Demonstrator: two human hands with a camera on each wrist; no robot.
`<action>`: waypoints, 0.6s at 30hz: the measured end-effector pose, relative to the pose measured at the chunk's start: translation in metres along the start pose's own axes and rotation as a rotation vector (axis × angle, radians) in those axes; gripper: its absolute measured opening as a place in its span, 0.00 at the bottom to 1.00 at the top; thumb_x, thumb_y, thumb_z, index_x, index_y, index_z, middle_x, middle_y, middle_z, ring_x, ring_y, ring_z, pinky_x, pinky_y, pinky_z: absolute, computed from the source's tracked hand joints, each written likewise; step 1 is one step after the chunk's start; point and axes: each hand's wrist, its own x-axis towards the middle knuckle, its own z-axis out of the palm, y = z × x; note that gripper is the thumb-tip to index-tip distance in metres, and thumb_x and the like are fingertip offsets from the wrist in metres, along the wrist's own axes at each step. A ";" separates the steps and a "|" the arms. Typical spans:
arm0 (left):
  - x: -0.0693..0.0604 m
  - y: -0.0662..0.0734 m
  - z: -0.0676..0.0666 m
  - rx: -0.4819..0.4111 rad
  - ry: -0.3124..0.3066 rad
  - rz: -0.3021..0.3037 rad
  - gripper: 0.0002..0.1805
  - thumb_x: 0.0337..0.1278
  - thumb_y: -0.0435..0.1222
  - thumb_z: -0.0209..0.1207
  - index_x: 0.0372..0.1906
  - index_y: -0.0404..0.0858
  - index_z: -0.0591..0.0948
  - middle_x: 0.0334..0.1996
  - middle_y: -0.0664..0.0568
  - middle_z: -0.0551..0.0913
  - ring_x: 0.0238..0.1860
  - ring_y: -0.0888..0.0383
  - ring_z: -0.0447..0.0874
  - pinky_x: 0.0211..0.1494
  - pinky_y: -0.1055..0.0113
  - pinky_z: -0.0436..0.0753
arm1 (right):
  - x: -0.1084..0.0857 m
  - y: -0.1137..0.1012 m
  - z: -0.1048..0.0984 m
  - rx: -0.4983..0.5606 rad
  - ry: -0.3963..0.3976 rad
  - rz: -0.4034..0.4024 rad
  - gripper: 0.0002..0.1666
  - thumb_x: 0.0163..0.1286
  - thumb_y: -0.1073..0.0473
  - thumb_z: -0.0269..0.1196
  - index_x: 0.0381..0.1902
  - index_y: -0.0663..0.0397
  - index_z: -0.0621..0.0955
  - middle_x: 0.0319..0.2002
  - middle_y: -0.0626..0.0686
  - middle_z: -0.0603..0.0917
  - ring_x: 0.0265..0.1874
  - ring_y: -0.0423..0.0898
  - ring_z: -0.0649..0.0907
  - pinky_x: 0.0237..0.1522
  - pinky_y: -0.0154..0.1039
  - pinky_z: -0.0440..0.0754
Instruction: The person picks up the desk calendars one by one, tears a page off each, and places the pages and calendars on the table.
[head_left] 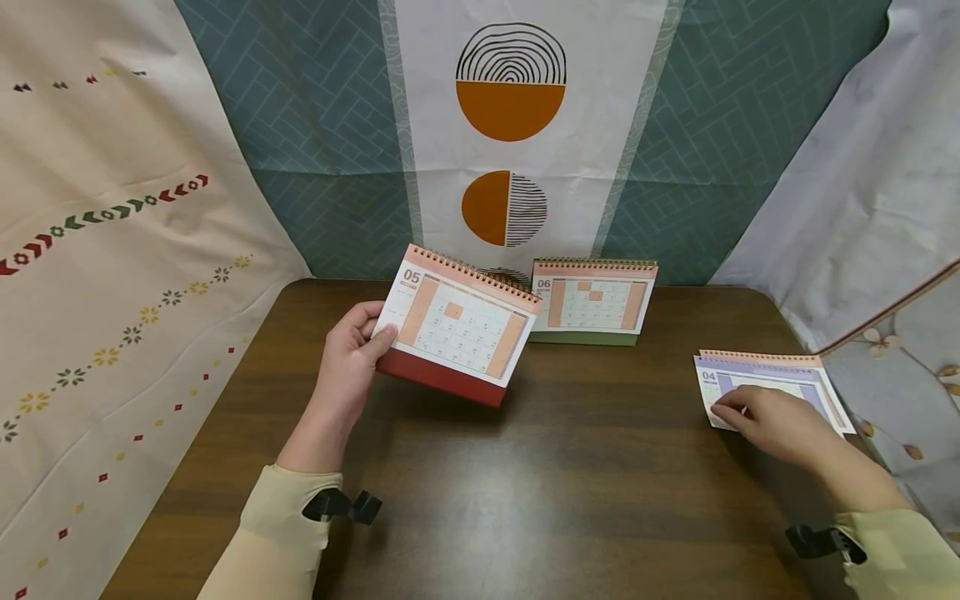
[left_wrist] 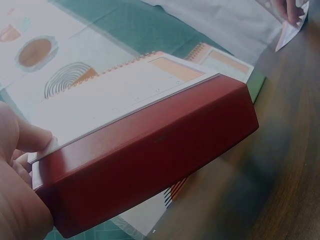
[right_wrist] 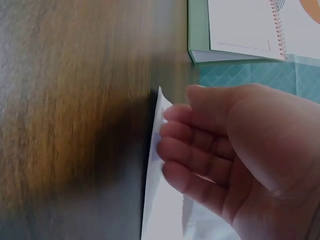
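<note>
My left hand (head_left: pixel 348 350) grips a spiral-bound desk calendar (head_left: pixel 465 321) by its left side, thumb on the front page marked 05. Held tilted above the table, the calendar shows its red base (left_wrist: pixel 150 145) in the left wrist view. My right hand (head_left: pixel 780 418) is over spiral-bound calendar pages (head_left: pixel 761 381) marked 04, lying at the table's right side. Its fingers (right_wrist: pixel 180 137) are loosely curled, with nothing visible between them and the thumb. Whether they touch the pages is unclear.
Another desk calendar (head_left: pixel 592 304), marked 06 with a green base, stands at the back of the brown wooden table (head_left: pixel 570 500). Patterned cloth (head_left: pixel 322 150) hangs behind the table, with pale cloths at both sides.
</note>
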 end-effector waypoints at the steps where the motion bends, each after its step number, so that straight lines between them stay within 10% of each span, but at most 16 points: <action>1: 0.000 0.000 0.000 -0.001 0.001 0.001 0.18 0.83 0.29 0.58 0.69 0.28 0.77 0.52 0.44 0.91 0.45 0.57 0.90 0.47 0.68 0.88 | 0.002 -0.001 -0.001 -0.006 0.014 -0.001 0.09 0.78 0.55 0.72 0.39 0.54 0.92 0.33 0.46 0.90 0.31 0.44 0.86 0.35 0.54 0.84; 18: 0.002 -0.004 0.006 -0.005 0.035 -0.019 0.17 0.82 0.28 0.58 0.68 0.30 0.77 0.51 0.44 0.91 0.44 0.57 0.90 0.45 0.68 0.87 | 0.046 -0.071 -0.010 -0.060 0.442 -0.136 0.11 0.69 0.59 0.78 0.48 0.53 0.91 0.38 0.48 0.88 0.27 0.43 0.82 0.26 0.47 0.79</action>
